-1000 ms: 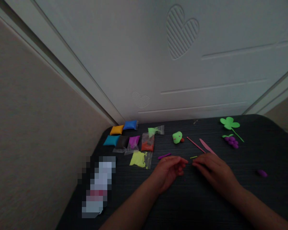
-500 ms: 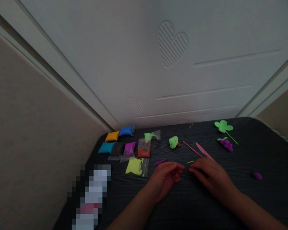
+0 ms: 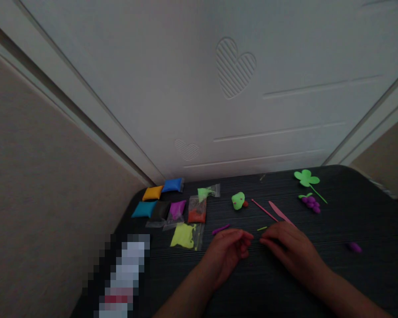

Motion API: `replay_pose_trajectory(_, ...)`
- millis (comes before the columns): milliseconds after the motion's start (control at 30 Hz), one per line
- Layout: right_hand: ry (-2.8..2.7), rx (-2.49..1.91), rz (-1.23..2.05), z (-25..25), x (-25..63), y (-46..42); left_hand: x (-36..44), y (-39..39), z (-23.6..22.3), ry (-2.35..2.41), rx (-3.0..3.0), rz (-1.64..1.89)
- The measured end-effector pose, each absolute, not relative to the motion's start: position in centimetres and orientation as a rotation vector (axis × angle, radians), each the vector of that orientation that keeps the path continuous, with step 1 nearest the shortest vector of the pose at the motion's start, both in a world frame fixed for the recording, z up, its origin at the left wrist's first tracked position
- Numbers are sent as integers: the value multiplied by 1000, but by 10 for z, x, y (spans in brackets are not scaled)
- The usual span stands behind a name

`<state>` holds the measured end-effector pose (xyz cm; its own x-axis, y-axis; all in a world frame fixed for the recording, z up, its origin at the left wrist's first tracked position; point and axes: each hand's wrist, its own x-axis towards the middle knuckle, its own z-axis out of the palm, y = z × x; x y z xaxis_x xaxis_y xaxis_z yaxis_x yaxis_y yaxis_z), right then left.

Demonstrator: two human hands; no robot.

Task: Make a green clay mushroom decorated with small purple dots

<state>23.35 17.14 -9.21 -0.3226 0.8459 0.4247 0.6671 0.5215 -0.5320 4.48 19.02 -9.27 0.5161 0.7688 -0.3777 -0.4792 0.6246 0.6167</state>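
Over the dark table, my left hand [image 3: 227, 254] has its fingers curled, thumb and forefinger tips pressed close. If a tiny piece is between them, it is too small to see. My right hand [image 3: 288, 247] faces it across a narrow gap, thumb and forefinger pinched; what they hold, if anything, I cannot make out. A thin yellow-green clay strip [image 3: 262, 229] lies just beyond the gap. Beside my left hand rests a purple clay roll [image 3: 220, 229]. Past my right hand lie a pink thin stick tool [image 3: 264, 210] and a pink clay knife [image 3: 280, 213], their near ends hidden behind it.
Bags of coloured clay, among them a yellow one [image 3: 183, 235] and a red one [image 3: 197, 215], lie on the left. A green-topped clay tree [image 3: 238, 201] stands mid-table. On the right are a green clover [image 3: 306, 178], purple grapes [image 3: 311, 204] and a purple lump [image 3: 354, 247].
The whole view has shifted slightly, so the table appears a little lower. Both hands keep nearly the same pose and place on the table.
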Motion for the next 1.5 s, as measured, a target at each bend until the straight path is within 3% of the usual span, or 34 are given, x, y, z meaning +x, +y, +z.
replay_pose_trajectory(1500,-2013,-1212,394,-90,230,167,45,192,-92,715,477,747)
